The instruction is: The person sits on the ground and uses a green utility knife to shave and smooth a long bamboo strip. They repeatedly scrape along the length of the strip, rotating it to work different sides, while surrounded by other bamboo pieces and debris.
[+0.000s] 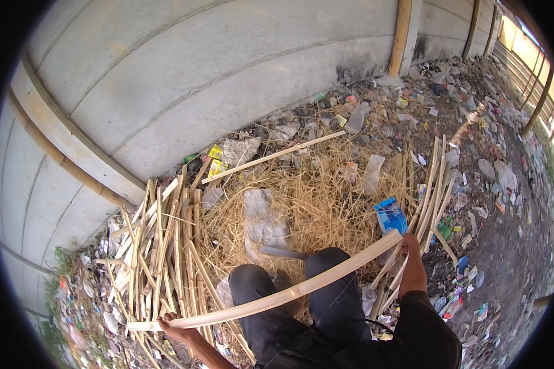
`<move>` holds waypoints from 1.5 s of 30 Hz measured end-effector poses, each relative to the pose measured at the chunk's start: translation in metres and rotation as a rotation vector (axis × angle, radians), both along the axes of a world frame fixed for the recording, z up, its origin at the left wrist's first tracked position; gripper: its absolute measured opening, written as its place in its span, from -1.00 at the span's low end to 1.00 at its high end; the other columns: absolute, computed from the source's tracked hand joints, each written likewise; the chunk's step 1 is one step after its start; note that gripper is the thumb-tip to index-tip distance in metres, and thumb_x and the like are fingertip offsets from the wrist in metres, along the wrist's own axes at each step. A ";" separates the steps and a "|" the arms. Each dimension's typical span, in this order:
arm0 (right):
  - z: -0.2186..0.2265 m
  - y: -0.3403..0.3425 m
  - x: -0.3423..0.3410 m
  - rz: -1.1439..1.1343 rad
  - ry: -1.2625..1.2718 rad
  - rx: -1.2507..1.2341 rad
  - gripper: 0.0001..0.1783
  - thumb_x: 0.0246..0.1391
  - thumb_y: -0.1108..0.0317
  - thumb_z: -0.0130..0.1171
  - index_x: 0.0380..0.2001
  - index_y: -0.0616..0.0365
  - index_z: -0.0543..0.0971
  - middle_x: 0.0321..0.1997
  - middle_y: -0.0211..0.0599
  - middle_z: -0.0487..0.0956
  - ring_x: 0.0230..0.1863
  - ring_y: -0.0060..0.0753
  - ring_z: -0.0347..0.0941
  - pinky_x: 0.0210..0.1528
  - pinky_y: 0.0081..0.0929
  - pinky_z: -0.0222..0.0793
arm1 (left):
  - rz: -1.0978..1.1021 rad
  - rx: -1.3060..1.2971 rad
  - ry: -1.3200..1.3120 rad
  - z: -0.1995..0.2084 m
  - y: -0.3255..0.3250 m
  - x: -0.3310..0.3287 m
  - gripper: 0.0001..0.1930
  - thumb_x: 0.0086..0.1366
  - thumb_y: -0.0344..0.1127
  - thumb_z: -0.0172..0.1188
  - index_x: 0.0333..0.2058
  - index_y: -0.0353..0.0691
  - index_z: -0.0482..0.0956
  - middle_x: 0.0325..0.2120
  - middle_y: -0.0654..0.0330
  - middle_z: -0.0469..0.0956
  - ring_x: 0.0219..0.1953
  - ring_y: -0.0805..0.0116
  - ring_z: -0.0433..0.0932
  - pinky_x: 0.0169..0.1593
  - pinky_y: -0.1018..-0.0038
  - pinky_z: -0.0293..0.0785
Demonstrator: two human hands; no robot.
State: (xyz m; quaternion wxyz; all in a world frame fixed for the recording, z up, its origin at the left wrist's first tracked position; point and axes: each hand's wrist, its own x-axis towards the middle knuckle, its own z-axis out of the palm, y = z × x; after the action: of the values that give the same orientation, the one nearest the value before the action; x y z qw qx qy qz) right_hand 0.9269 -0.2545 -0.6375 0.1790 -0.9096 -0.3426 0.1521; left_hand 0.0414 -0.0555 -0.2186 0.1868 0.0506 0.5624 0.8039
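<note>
A long split bamboo strip [277,299] lies across my thighs, bowed in this view, its right end higher in the picture than its left. My left hand [177,328] is closed on it near its left end, and my right hand [410,245] grips the right end. Between my knees a machete [284,253] rests on the ground, apart from both hands. Just beyond it is a pale stone block [261,216] amid bamboo shavings [326,184]. Beside my left hand a heap of bamboo strips [160,258] spreads out.
More bamboo strips [434,190] lie at my right, near a blue plastic packet [390,215]. One single strip [274,156] lies beyond the stone. A grey concrete wall [228,80] with posts [400,38] bounds the far and left sides. Litter [486,172] covers the dirt.
</note>
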 end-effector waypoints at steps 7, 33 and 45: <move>0.043 -0.010 -0.004 -0.177 0.310 0.007 -0.77 0.20 0.23 0.28 -0.38 0.18 0.70 -0.38 -0.14 0.68 -0.40 -0.11 0.63 -0.33 -0.07 0.52 | 0.016 -0.096 0.059 -0.012 -0.005 -0.009 -0.43 0.72 0.04 -0.10 0.44 -0.25 0.39 0.04 0.00 0.44 -0.11 0.26 0.41 0.03 0.15 0.44; 0.163 0.012 -0.077 -1.032 0.464 0.616 -0.53 0.24 0.07 0.44 0.01 0.25 0.80 -0.14 -0.21 0.82 -0.23 -0.27 0.73 -0.13 -0.16 0.63 | -0.017 -0.008 0.029 -0.015 -0.029 -0.034 -0.54 0.71 -0.04 -0.05 0.36 -0.22 0.42 -0.02 0.11 0.44 -0.15 0.29 0.39 -0.04 0.28 0.42; 0.119 -0.034 -0.038 -1.114 1.200 0.908 -0.70 0.30 0.18 0.36 0.07 -0.14 0.72 0.11 -0.59 0.78 0.20 -0.51 0.66 0.11 -0.14 0.28 | 0.001 0.016 -0.009 -0.001 -0.022 -0.016 -0.58 0.70 -0.02 -0.01 0.29 -0.19 0.45 -0.12 0.17 0.42 -0.18 0.35 0.37 -0.06 0.21 0.38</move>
State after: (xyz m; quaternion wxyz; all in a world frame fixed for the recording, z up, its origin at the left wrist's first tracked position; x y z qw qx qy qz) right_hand 0.8891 -0.2882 -0.5184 0.7112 -0.5551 0.2658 0.3399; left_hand 0.0255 -0.0770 -0.2195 0.1884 0.0481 0.5554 0.8086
